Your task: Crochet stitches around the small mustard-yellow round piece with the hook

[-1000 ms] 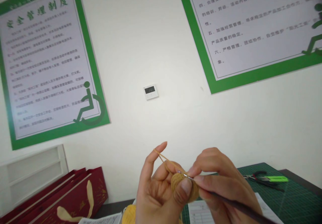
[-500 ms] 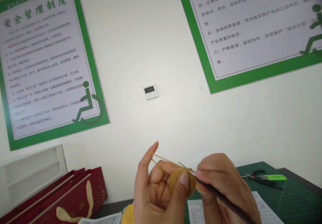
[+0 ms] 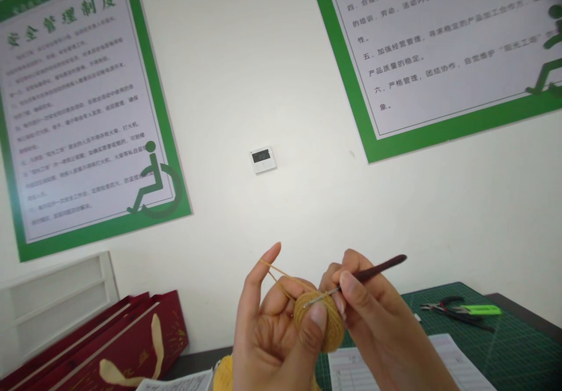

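My left hand (image 3: 276,326) pinches a small round yellow crochet piece (image 3: 332,328) between thumb and fingers. Its index finger is raised, with a strand of yellow yarn (image 3: 285,274) looped over it and running down to the piece. In my right hand (image 3: 373,309) is a crochet hook (image 3: 378,268) with a dark handle pointing up to the right. The hook's metal shaft lies across the near face of the piece, its tip close to my left thumb. A ball of yellow yarn (image 3: 223,374) shows partly behind my left wrist.
A green cutting mat (image 3: 518,344) lies on the dark table at right, bearing pliers (image 3: 452,309) and a bright green-handled tool (image 3: 482,309). Printed sheets (image 3: 439,356) lie nearer. Dark red gift bags (image 3: 132,338) stand at left. Two green-framed posters and a thermostat (image 3: 263,160) hang on the wall.
My right hand has turned the crochet hook: its handle, which pointed down to the right, now points up to the right. The tip has swung down across the crochet piece.
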A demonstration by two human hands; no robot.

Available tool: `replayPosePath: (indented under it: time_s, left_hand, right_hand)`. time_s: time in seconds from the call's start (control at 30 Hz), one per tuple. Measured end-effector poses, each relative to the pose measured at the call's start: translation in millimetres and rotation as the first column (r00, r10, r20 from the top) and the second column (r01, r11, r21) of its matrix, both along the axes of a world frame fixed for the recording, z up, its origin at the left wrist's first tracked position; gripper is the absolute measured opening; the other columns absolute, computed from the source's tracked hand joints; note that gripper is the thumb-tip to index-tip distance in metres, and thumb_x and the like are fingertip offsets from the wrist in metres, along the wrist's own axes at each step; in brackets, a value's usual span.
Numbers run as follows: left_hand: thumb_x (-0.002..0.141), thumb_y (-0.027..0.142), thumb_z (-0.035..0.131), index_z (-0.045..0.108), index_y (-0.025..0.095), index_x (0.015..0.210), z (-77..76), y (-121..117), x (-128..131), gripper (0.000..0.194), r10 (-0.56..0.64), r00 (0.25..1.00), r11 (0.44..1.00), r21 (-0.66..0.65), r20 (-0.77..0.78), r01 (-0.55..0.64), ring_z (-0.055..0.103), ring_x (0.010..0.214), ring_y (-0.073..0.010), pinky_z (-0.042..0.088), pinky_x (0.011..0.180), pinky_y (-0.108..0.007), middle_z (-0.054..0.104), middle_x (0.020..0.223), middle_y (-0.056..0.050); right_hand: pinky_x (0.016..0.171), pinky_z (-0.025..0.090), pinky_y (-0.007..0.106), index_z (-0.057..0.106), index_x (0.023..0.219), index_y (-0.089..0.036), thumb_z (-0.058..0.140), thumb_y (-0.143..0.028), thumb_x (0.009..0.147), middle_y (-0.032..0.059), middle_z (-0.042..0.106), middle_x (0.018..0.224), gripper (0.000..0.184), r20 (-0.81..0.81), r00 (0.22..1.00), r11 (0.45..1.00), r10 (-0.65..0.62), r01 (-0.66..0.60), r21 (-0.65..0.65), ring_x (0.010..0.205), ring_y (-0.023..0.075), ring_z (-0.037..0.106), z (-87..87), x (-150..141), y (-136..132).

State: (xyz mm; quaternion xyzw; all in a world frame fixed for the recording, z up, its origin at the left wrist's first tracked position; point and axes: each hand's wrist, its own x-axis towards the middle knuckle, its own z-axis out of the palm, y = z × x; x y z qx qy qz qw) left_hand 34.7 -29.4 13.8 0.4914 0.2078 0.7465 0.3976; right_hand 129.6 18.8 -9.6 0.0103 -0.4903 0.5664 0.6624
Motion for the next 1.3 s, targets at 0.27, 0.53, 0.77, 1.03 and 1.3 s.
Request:
replayPosePath:
  time_s: [0.27,0.53,0.77,1.03,1.3]
  left_hand:
    - [0.066,0.014,0.089,0.064,0.026,0.133,-0.1,-1.1,-2.0,0.073,-0.158,0.984,0.976,-0.138,0.081,0.168,0.060,0.062,-0.0126,0.049,0.060,-0.024,0.068,0.075,-0.001]
    - [0.064,0.013,0.089,0.070,0.025,0.130,-0.2,4.2,-18.0,0.070,-0.319,0.944,0.915,-0.235,0.081,0.329,0.064,0.071,-0.0139,0.051,0.064,-0.021,0.066,0.080,-0.003]
    - [0.070,0.016,0.088,0.073,0.026,0.122,-1.5,6.2,-12.0,0.055,-0.154,0.988,0.988,-0.037,-0.017,0.153,0.061,0.066,-0.0146,0.051,0.066,-0.027,0.067,0.069,-0.001]
    - [0.068,0.013,0.088,0.072,0.025,0.120,0.4,4.2,-6.1,0.056,-0.045,0.999,0.999,-0.017,-0.026,0.044,0.061,0.065,-0.0135,0.051,0.065,-0.026,0.067,0.066,0.001]
    - [0.066,0.015,0.090,0.076,0.026,0.115,-0.2,5.8,-6.7,0.052,-0.048,0.999,0.999,-0.006,-0.003,0.048,0.063,0.066,-0.0135,0.051,0.064,-0.025,0.069,0.065,0.001]
  right_hand:
    - [0.062,0.051,0.036,0.071,0.102,-0.028,0.072,-0.001,0.075,0.0015,0.070,0.076,0.037,-0.391,0.305,0.033,-0.868,0.822,0.568,0.066,0.0173,0.061,-7.8,12.7,1.0]
    - [0.062,0.048,0.031,0.059,0.097,-0.028,0.043,-0.033,0.103,-0.0001,0.058,0.069,0.017,-0.277,0.878,0.871,-0.391,0.451,0.198,0.068,0.0165,0.056,-11.1,-2.9,-4.5]
    - [0.063,0.048,0.029,0.057,0.079,-0.023,0.049,-0.045,0.099,0.0003,0.054,0.074,0.031,-0.100,0.995,0.997,-0.025,0.033,0.076,0.068,0.0147,0.051,-0.7,-0.8,-3.5]
    - [0.077,0.050,0.026,0.061,0.098,-0.029,0.049,-0.035,0.102,-0.0009,0.068,0.089,0.014,-0.123,0.927,0.915,-0.354,0.370,0.160,0.084,0.0133,0.063,-9.9,-3.1,-4.2]
    - [0.078,0.051,0.025,0.057,0.100,-0.029,0.042,-0.035,0.105,-0.0017,0.070,0.087,0.016,-0.124,0.907,0.877,-0.403,0.421,0.229,0.083,0.0121,0.065,-8.7,7.3,-0.9]
